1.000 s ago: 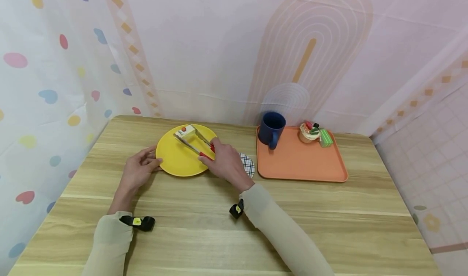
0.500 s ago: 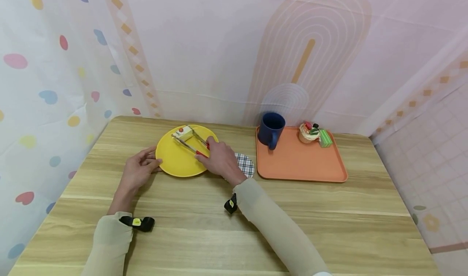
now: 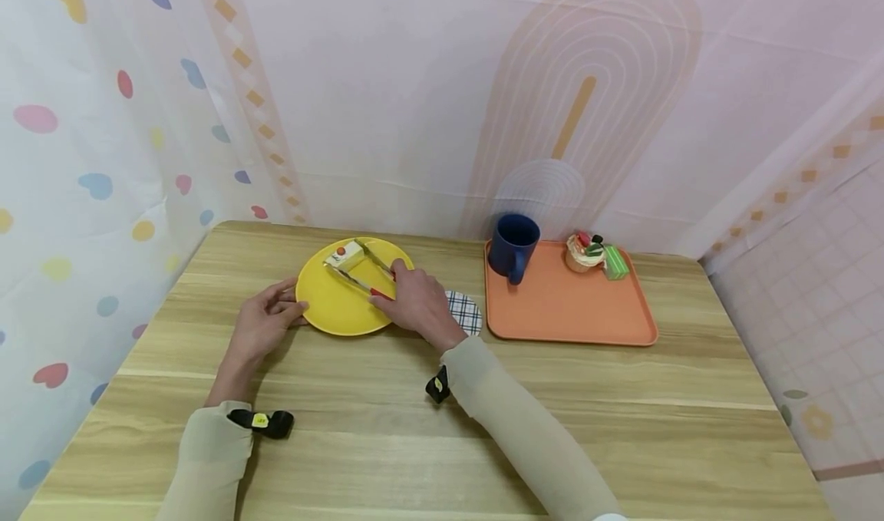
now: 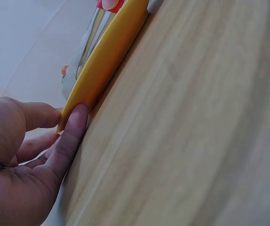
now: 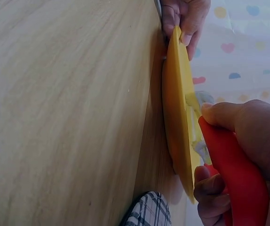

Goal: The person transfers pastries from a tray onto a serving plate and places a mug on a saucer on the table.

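Observation:
My left hand (image 3: 262, 323) pinches the near-left rim of a yellow plate (image 3: 341, 318), thumb above and fingers beneath, as the left wrist view shows. The right hand (image 3: 423, 306) grips metal tongs with red handles (image 5: 236, 174), reaching over the plate from its right side. On the far part of the plate sits a small cream-coloured piece of cake (image 3: 347, 256) with an orange-red ball on top. The tongs' two arms are spread, one tip on either side of the cake. In the left wrist view the cake is partly hidden behind the plate's rim.
Partly hidden under my right wrist lies a plaid round coaster (image 3: 464, 312). Right of it is an orange tray (image 3: 566, 314) bearing a dark blue mug (image 3: 514, 248), a cupcake (image 3: 583, 254) and a green striped cake piece (image 3: 615, 262). Patterned cloth (image 3: 387, 107) hangs behind the wooden table (image 3: 359, 429).
Over the last second my right hand with the tongs has shifted a little left, and the cake has moved slightly left with the tips. My left hand has stayed on the rim.

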`<state>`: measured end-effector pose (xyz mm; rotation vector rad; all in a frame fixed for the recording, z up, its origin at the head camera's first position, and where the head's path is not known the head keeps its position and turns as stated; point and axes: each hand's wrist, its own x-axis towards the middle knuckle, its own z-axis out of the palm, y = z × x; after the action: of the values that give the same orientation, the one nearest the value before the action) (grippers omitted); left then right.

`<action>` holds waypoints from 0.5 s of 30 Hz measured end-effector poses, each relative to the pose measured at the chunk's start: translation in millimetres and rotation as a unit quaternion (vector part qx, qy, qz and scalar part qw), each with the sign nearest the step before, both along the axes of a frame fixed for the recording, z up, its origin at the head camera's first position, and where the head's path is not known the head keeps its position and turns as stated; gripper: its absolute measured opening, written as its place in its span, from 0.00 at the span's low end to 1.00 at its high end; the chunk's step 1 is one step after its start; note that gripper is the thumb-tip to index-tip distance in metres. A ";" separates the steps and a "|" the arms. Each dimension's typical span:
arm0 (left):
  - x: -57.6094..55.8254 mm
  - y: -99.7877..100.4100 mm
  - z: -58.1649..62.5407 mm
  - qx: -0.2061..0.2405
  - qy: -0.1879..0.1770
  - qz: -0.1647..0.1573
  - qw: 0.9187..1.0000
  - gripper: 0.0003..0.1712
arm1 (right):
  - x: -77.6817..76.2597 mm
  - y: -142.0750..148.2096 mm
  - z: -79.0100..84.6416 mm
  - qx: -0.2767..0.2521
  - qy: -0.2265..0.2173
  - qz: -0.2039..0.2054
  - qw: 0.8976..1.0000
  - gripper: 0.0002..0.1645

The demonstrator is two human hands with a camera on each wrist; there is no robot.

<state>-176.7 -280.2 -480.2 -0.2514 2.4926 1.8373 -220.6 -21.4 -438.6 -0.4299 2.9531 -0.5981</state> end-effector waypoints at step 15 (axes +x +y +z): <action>-1.4 -1.4 -2.8 0.011 0.004 -0.005 1.000 0.36 | 4.9 11.5 4.0 -0.029 0.007 0.011 0.999 0.35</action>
<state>-178.1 -281.6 -483.0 -0.2292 2.4722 1.8658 -215.7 -9.9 -434.6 -0.4734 2.9453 -0.6824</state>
